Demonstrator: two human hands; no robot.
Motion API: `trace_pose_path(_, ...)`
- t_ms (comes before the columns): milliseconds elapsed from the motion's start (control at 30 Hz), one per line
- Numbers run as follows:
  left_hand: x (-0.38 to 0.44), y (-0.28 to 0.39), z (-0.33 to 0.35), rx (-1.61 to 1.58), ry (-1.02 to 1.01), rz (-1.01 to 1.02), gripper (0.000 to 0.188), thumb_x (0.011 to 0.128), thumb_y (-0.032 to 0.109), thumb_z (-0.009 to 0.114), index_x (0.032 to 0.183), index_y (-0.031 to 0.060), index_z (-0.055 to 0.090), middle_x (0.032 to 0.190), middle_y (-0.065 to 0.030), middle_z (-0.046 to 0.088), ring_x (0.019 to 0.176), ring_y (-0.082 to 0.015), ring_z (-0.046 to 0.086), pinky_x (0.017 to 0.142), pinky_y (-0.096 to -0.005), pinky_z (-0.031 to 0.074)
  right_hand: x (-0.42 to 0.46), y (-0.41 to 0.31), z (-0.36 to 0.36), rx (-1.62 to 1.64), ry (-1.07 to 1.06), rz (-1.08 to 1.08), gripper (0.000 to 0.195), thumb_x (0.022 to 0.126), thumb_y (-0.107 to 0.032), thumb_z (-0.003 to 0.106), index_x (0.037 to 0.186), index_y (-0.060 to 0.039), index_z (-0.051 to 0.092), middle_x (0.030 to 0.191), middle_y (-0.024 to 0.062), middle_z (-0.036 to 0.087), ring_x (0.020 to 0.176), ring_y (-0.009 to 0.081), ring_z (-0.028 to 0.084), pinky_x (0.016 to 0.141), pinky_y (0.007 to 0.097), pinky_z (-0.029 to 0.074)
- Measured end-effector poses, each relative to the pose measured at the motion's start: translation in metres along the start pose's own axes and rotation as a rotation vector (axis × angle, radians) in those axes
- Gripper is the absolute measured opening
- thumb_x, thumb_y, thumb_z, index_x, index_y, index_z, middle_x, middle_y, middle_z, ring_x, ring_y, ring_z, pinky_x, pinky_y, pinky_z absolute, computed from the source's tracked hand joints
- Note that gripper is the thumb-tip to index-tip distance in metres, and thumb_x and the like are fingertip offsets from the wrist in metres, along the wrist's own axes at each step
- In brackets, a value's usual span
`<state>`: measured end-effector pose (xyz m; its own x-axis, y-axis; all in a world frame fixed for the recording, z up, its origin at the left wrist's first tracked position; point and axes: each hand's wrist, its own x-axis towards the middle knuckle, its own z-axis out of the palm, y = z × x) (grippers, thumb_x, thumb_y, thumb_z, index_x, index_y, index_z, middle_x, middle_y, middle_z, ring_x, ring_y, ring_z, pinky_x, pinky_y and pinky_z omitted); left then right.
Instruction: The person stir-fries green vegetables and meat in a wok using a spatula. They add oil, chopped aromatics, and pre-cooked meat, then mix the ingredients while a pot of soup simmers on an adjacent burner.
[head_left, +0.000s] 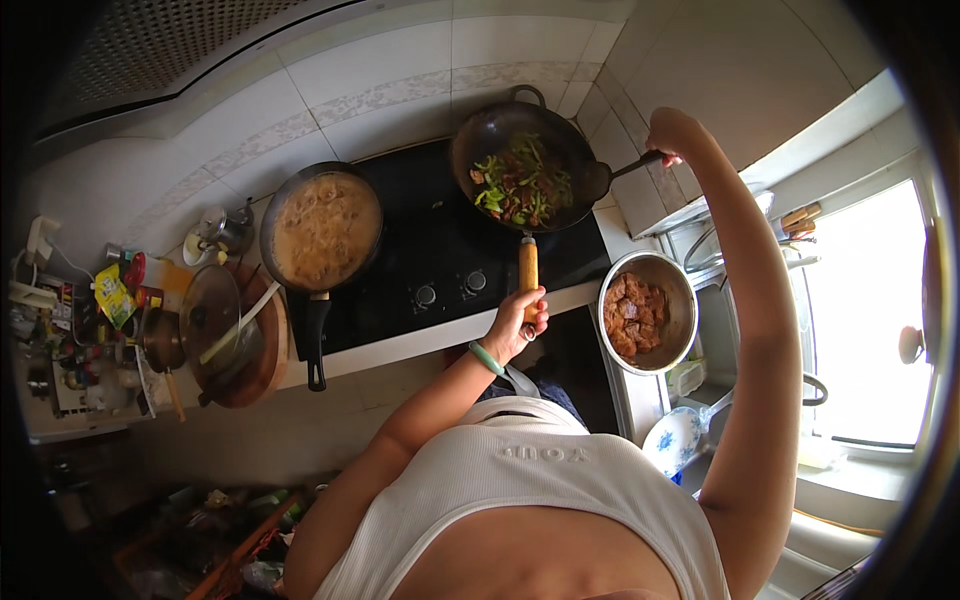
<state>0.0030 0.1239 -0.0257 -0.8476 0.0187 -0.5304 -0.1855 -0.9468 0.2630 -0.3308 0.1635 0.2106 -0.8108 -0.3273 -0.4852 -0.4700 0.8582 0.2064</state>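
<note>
My left hand (519, 321) grips the wooden handle (528, 270) of a dark wok (517, 120) on the right side of the black cooktop (420, 240). Sliced green vegetables and browned pieces of meat (521, 180) lie in the wok. Raised at the upper right, my right hand (673, 136) is closed around the dark handle of a spatula or ladle (597, 181). The head of that utensil is at the wok's right inner wall, beside the food. It is dark, so its exact shape is hard to tell.
On the left burner, a black frying pan (321, 232) holds bubbling brown liquid. A metal bowl of raw-looking meat chunks (636, 311) stands right of the cooktop. A glass lid (210, 311), a small saucepan (161, 337) and a yellow packet (114, 295) crowd the left. A blue-patterned plate (673, 439) is by the sink.
</note>
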Motion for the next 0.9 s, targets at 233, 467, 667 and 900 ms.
trace_pose_path(233, -0.003, 0.001, 0.004, 0.111, 0.016, 0.035, 0.025, 0.093, 0.026, 0.063, 0.095, 0.0143, 0.041, 0.064, 0.0007, 0.045, 0.046, -0.0042, 0.038, 0.037, -0.0174, 0.028, 0.080, 0.032, 0.010, 0.212, -0.568, 0.289, 0.042, 0.092, -0.038, 0.050, 0.063, -0.0079, 0.055, 0.051, 0.0053, 0.052, 0.037, 0.0095, 0.040, 0.035, 0.0246, 0.025)
trace_pose_path(467, -0.011, 0.010, 0.005, 0.177, 0.020, 0.001, 0.021, 0.095, 0.023, 0.060, 0.093, 0.0155, 0.041, 0.064, 0.0020, 0.043, 0.046, -0.0032, 0.038, 0.037, -0.0172, 0.027, 0.076, 0.036, 0.160, 0.755, -0.268, -0.064, 0.049, 0.091, -0.049, 0.059, 0.070, -0.0060, 0.067, 0.052, 0.0006, 0.054, 0.037, 0.0085, 0.043, 0.033, 0.0244, 0.030)
trace_pose_path(667, -0.019, 0.025, 0.002, 0.206, 0.047, -0.028, 0.019, 0.094, 0.022, 0.060, 0.091, 0.0137, 0.043, 0.065, 0.0022, 0.044, 0.047, -0.0030, 0.038, 0.038, -0.0172, 0.026, 0.061, 0.003, 0.175, 0.628, 0.393, -0.371, 0.038, 0.087, -0.041, 0.065, 0.078, -0.0045, 0.070, 0.054, 0.0116, 0.059, 0.052, 0.0256, 0.062, 0.054, 0.0367, 0.049)
trace_pose_path(900, -0.016, 0.025, 0.002, 0.177, 0.061, -0.056, 0.021, 0.093, 0.022, 0.062, 0.095, 0.0148, 0.042, 0.066, 0.0013, 0.046, 0.046, -0.0024, 0.038, 0.037, -0.0163, 0.026, -0.033, 0.018, 0.128, 0.035, 0.968, -0.745, 0.026, 0.080, -0.031, 0.071, 0.082, -0.0067, 0.061, 0.067, 0.0065, 0.058, 0.065, 0.0241, 0.062, 0.056, 0.0350, 0.051)
